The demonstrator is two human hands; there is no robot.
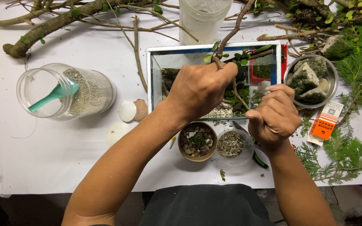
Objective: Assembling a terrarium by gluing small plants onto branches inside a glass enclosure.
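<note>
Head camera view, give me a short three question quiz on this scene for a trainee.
1. True or false: the left hand grips a leafy branch that stands in the glass tank.
2. What lies in the metal bowl right of the tank? A) rocks B) seashells C) sand
3. Fill in: the teal scoop rests inside the tipped clear ____.

Key:
1. True.
2. A, mossy rocks.
3. Jar, lying on its side with pale gravel in it. The right hand is a closed fist at the tank's near right corner.
</note>
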